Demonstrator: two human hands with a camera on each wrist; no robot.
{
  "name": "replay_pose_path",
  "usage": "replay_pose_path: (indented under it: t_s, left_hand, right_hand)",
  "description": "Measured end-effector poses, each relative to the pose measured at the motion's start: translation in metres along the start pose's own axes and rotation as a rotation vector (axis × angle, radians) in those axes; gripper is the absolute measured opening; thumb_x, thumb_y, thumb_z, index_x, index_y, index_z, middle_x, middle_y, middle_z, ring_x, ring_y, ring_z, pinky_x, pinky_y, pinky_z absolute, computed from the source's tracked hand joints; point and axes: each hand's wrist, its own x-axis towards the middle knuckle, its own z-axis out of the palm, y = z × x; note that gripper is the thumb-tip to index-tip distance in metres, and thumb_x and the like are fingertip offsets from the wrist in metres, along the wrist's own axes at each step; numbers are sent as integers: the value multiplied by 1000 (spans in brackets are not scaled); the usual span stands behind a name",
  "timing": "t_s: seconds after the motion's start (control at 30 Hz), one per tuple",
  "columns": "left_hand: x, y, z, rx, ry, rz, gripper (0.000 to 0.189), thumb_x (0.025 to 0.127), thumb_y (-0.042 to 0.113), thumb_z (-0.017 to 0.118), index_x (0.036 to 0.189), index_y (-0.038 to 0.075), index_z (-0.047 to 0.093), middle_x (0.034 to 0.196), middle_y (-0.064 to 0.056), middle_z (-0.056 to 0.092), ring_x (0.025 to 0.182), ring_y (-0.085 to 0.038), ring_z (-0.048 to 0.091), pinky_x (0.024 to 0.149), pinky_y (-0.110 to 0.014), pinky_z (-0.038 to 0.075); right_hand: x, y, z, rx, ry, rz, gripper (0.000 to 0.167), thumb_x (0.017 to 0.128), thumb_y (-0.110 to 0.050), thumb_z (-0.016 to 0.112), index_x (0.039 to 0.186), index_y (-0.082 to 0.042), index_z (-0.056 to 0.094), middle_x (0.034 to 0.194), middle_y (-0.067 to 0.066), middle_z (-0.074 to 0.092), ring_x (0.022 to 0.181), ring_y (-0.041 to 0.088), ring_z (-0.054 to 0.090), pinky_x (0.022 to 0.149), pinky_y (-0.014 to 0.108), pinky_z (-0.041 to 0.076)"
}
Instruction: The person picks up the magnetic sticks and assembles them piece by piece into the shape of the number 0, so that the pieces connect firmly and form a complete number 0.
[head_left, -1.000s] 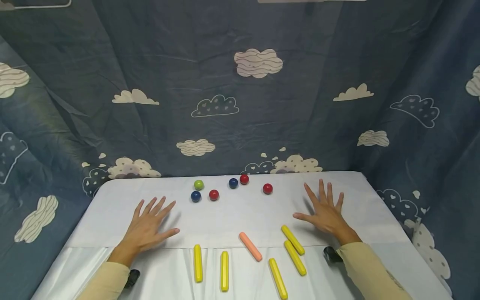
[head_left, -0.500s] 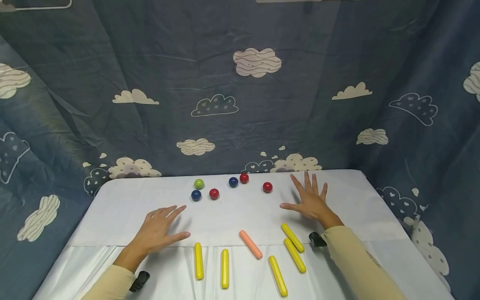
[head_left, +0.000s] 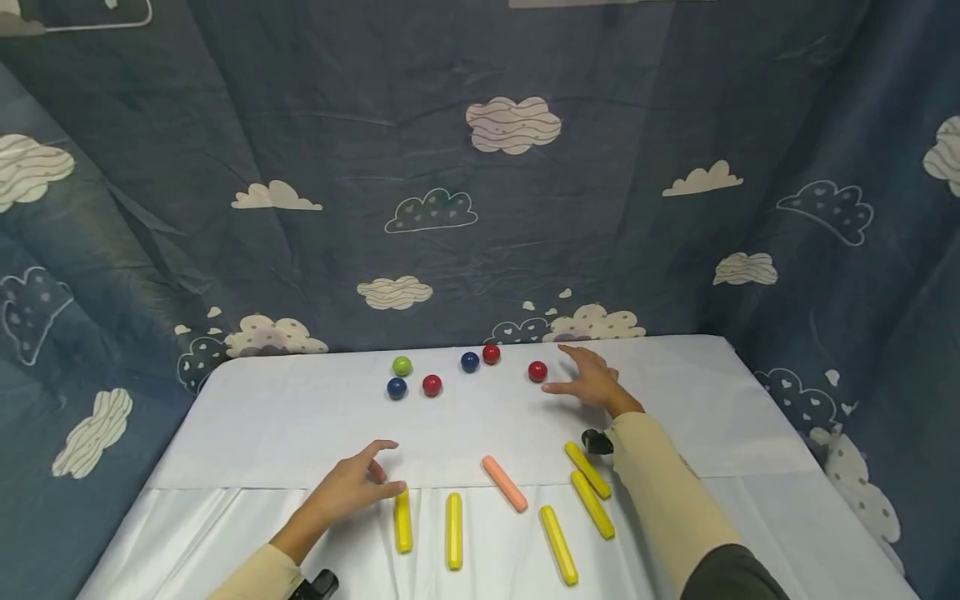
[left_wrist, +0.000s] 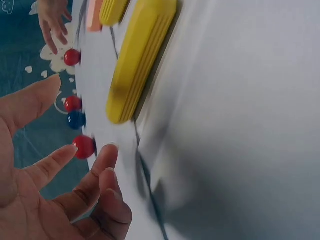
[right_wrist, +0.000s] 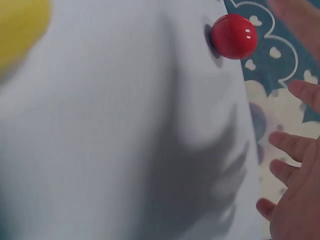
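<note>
My left hand [head_left: 351, 492] hovers over the leftmost yellow stick [head_left: 403, 525], thumb tip overlapping its far end in the head view. In the left wrist view that yellow stick [left_wrist: 142, 60] lies beyond the spread thumb and fingers, which hold nothing. My right hand [head_left: 594, 382] is just right of a glossy red ball [head_left: 537, 372] near the back edge, thumb and index finger spread apart toward it. The right wrist view has this red ball [right_wrist: 234, 36] on the white cloth, apart from the parted fingers [right_wrist: 292, 145].
Left of it at the back sit two more red balls [head_left: 432, 385], two blue balls [head_left: 469, 362] and a green ball [head_left: 402, 366]. Several yellow sticks [head_left: 453, 532] and one orange stick [head_left: 505, 483] lie nearer the front. A cloud-print curtain [head_left: 435, 258] hangs behind the table [head_left: 300, 417].
My left hand has moved right and nearer to the leftmost yellow stick. The right hand has moved left to the red ball, its fingers drawing in from a wide spread. Balls and sticks stay put.
</note>
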Motion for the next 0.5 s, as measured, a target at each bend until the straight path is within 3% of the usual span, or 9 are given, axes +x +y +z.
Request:
replay_pose_path:
  t_s: [0.23,0.5]
  left_hand:
    - [-6,3,17,-50,-17,11,61,80,35,77,132,16,52,80,0,55,69,-16,49,60,-31,41]
    - [-13,2,32,-20,-5,9,61,78,43,77,127,15,54,76,1,53,64,-16,48,54,-29,39]
  right_hand:
    - [7,-5,10,170,-13,46,89,78,-37,80,149,-13,32,149,25,33,136,46,27,106,68,19]
    - [13,-15,24,355,4,53,75,79,-24,81,143,-12,43,135,22,48,122,38,45,104,54,37]
